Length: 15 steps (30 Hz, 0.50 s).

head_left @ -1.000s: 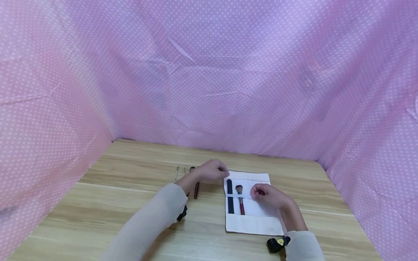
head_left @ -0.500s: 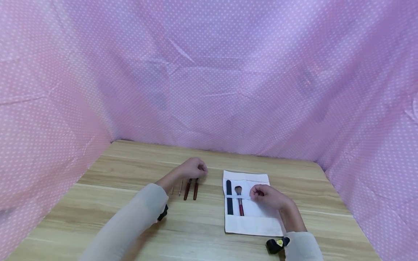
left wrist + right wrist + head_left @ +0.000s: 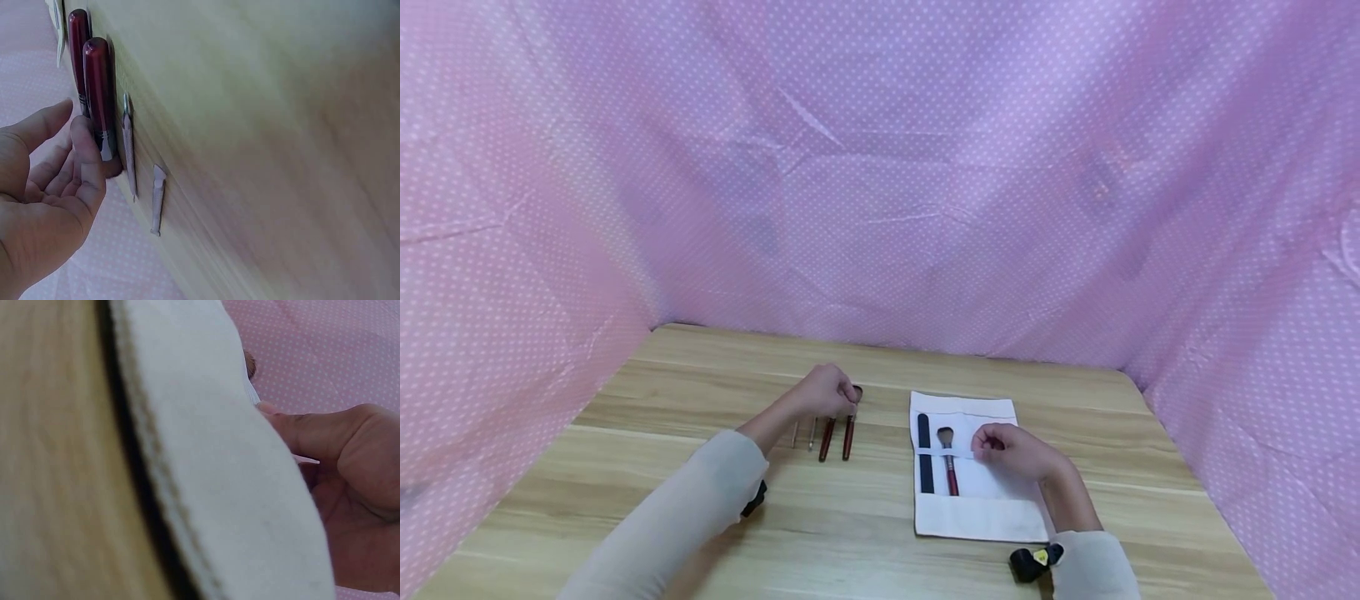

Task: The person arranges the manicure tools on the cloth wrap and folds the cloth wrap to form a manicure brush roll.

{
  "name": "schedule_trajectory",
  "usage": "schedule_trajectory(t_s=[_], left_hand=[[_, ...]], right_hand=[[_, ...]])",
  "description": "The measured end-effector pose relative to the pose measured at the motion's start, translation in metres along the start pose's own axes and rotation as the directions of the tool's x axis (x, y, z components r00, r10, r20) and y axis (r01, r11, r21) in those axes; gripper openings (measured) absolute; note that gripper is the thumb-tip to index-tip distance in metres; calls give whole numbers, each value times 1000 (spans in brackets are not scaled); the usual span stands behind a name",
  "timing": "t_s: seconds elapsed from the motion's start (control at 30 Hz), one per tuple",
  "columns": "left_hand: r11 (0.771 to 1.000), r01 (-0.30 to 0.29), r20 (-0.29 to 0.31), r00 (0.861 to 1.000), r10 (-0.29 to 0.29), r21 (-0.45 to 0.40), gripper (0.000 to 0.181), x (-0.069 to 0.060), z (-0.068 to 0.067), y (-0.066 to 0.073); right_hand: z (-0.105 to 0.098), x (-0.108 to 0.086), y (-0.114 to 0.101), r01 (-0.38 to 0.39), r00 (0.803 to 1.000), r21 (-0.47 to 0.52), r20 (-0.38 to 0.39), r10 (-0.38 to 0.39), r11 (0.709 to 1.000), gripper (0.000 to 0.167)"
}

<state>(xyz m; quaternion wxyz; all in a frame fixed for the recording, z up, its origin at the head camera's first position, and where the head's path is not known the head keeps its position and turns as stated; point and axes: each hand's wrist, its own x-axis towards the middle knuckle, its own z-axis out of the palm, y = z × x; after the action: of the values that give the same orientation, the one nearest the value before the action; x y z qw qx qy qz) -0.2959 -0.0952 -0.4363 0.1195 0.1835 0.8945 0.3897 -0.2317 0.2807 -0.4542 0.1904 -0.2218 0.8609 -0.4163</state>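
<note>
My left hand is over the upper ends of two red-handled makeup brushes on the table. In the left wrist view its thumb and index finger stand apart beside the farther brush; the nearer brush lies alongside. Two slim metal tools lie beside them. A white cloth roll is spread out, with a black flat strip and a red-handled makeup brush under its white elastic strap. My right hand pinches that strap; its fingertips are partly hidden by cloth in the right wrist view.
The wooden table is enclosed by pink dotted cloth at the back and both sides. Bare wood separates the loose brushes from the cloth roll. A black wrist camera sits near the roll's lower right corner.
My left hand has moved left, away from the cloth roll's edge, to the loose brushes. My right hand stays at the strap.
</note>
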Motion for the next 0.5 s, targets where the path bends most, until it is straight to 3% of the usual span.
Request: schedule_trajectory(t_s=[0.5], left_hand=[[998,-66,42,997,65,9,28,11,24,11]], right_hand=[[0,2,-2,-12,1000,0,-1,12,1000,15]])
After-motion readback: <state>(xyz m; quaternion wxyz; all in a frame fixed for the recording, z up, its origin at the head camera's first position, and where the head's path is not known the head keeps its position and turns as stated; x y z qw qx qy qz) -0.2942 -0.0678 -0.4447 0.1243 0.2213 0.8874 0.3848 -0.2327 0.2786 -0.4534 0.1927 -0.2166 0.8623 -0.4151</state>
